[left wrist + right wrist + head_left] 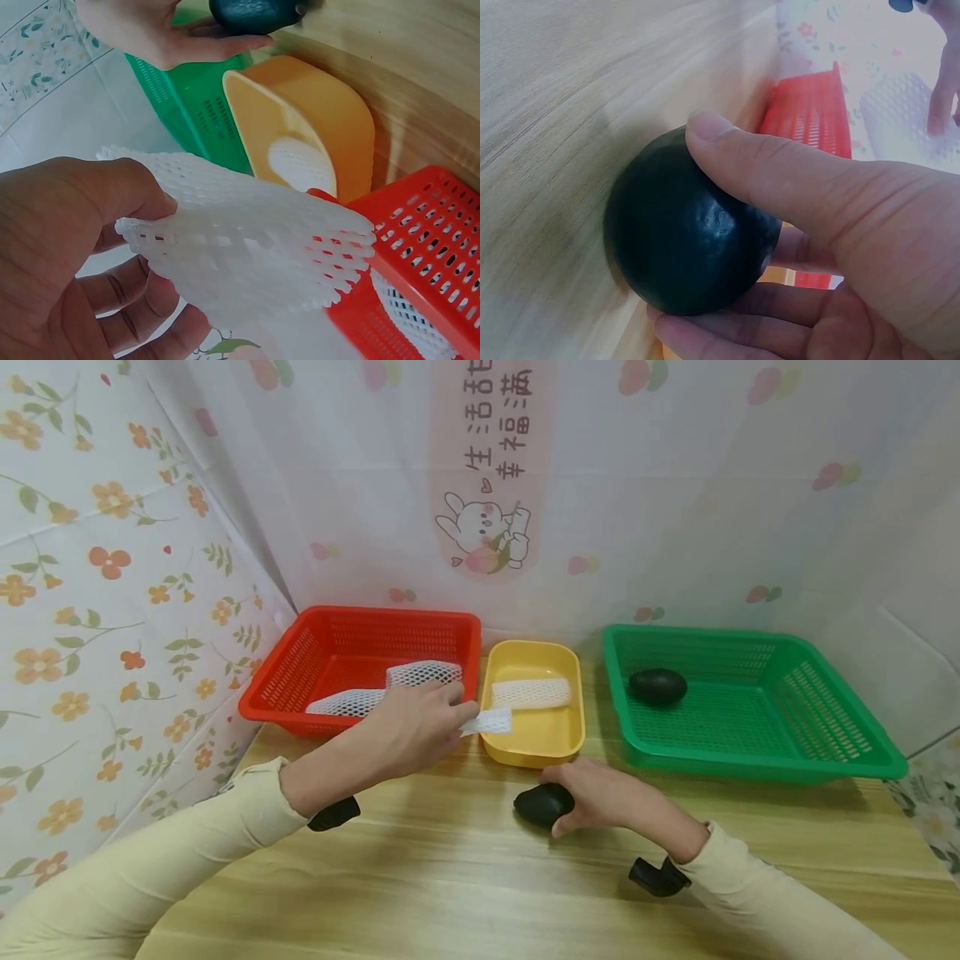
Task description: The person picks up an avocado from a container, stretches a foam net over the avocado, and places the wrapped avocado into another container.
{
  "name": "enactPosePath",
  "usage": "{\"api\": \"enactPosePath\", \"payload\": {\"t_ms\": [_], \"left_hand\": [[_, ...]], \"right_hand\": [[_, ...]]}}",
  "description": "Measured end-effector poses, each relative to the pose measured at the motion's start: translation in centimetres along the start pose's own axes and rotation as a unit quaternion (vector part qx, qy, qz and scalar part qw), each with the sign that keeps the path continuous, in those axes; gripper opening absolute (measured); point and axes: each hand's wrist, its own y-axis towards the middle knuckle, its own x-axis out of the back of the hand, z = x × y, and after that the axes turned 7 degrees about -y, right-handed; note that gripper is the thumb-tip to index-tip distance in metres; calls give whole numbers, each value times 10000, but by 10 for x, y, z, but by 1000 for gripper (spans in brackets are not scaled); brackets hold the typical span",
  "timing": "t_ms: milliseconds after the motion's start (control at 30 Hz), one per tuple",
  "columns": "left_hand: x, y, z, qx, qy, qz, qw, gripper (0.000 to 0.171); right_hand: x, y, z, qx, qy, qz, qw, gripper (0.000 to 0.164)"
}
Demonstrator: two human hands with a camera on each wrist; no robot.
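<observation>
Between the thumb and fingers of my left hand (pixel 412 727) is a white foam net sleeve (pixel 247 232), pinched at one end. Its other end (pixel 492 721) sticks out over the near left part of the yellow tray (pixel 532 755). My right hand (pixel 603 792) grips a dark avocado (pixel 540 806) low over the table in front of that tray. In the right wrist view, thumb and fingers curl round the avocado (pixel 690 225). Another foam net sleeve (pixel 531 692) lies inside the yellow tray.
At the left, a red basket (pixel 300 647) holds more foam net sleeves (pixel 423 673), partly behind my left hand. A green basket (pixel 757 767) on the right contains another avocado (pixel 657 686). Behind the containers hangs a printed curtain (pixel 675 527); the table (pixel 450 877) is wood-patterned.
</observation>
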Motion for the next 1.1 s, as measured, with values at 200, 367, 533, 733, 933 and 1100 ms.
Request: {"api": "enactPosePath", "payload": {"t_ms": [200, 367, 533, 733, 933, 1100], "left_hand": [[-6, -3, 1, -151, -30, -66, 9999, 28], [-10, -3, 2, -217, -45, -149, 9996, 27], [-11, -2, 1, -217, -96, -122, 9996, 27], [-11, 1, -1, -113, -123, -51, 9998, 28], [-10, 5, 1, 109, -240, 41, 9996, 34], [-8, 9, 2, 201, -283, 19, 9994, 36]], "right_hand": [[-2, 0, -1, 32, -1, -6, 10000, 54], [-3, 1, -1, -6, -25, 45, 10000, 56], [-1, -2, -3, 86, -52, 53, 9999, 63], [8, -12, -4, 182, 292, 160, 9993, 78], [26, -21, -3, 402, 462, -392, 9974, 67], [34, -23, -1, 583, 899, -1531, 9824, 46]]}}
